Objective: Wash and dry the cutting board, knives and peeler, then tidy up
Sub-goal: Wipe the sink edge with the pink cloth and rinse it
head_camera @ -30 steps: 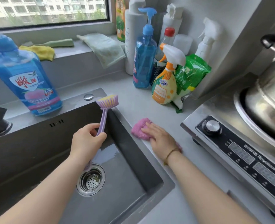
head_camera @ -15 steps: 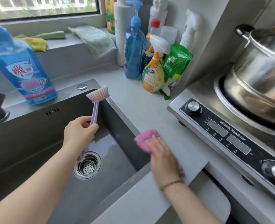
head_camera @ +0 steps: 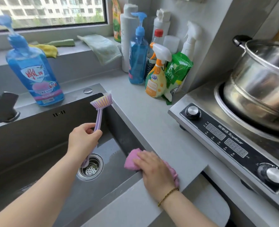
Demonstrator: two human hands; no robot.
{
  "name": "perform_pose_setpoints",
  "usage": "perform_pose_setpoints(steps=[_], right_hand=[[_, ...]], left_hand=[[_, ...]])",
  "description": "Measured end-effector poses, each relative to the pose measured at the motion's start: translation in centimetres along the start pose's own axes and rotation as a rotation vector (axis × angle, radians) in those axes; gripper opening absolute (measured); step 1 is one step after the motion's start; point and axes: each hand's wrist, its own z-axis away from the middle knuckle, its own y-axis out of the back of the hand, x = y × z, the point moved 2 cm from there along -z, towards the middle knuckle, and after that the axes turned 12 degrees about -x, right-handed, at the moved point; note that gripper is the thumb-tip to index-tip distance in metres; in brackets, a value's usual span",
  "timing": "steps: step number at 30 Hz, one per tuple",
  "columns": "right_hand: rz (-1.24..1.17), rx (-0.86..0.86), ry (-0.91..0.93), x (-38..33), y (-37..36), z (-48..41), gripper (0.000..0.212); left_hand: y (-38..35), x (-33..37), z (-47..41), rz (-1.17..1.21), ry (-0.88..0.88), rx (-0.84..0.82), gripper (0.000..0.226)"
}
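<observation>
My left hand (head_camera: 82,140) grips the handle of a purple dish brush (head_camera: 100,105) over the dark sink (head_camera: 37,128). The brush's bristled head points up toward the sink's back right corner. My right hand (head_camera: 153,167) lies flat on a pink cloth (head_camera: 131,159) and presses it on the grey counter (head_camera: 152,115) at the sink's right rim. No cutting board, knife or peeler is in view.
A blue dish soap bottle (head_camera: 35,72) stands behind the sink. Several spray and pump bottles (head_camera: 155,66) crowd the back corner. An induction cooker (head_camera: 225,138) with a steel pot (head_camera: 263,79) fills the right. Cloths (head_camera: 101,46) lie on the window sill. The drain strainer (head_camera: 90,169) sits in the sink floor.
My right hand slid the pink cloth along the counter toward the front edge, beside the sink rim. My left hand keeps hold of the brush over the sink.
</observation>
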Motion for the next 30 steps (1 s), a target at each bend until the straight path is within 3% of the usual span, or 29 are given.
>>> perform_pose_setpoints(steps=[5, 7, 9, 11, 13, 15, 18, 21, 23, 26, 30], right_hand=[[-0.070, -0.077, 0.081, 0.0, -0.5, 0.4, 0.038], [-0.262, -0.081, 0.052, 0.2, -0.5, 0.5, 0.036], [-0.570, -0.002, -0.115, 0.7, 0.9, 0.3, 0.034], [-0.891, -0.052, -0.315, 1.6, 2.8, -0.3, 0.032], [-1.017, -0.008, -0.449, 3.7, 4.3, -1.0, 0.030], [-0.945, -0.028, -0.537, 5.2, 5.7, -1.7, 0.036], [-0.491, -0.030, -0.599, 6.2, 6.5, -1.3, 0.050], [-0.182, 0.039, -0.436, 4.6, 7.1, -0.3, 0.048], [-0.074, -0.103, -0.413, 3.9, 6.9, 0.0, 0.057], [-0.009, -0.447, -0.565, 5.0, 6.0, -0.2, 0.064], [-0.039, -0.485, -0.557, 5.8, 5.0, -1.3, 0.070]], left_hand=[[-0.4, 0.2, 0.1, 0.015, -0.002, -0.011, 0.028], [-0.4, 0.2, -0.2, 0.002, -0.004, -0.015, 0.029], [-0.3, 0.3, -0.5, -0.002, -0.004, -0.017, 0.029], [-0.2, 0.4, -0.7, -0.005, -0.002, -0.016, 0.029], [0.0, 0.5, -1.0, -0.002, -0.001, -0.008, 0.028], [0.1, 0.6, -1.3, -0.003, 0.000, -0.005, 0.027], [0.0, 0.6, -1.8, 0.004, 0.002, -0.009, 0.027], [0.0, 0.5, -2.3, 0.002, 0.001, -0.026, 0.027], [0.0, 0.5, -2.8, 0.007, 0.004, -0.026, 0.027], [-0.2, 0.4, -3.4, 0.028, 0.013, -0.023, 0.028], [-0.2, 0.2, -4.0, 0.037, 0.012, -0.022, 0.028]])
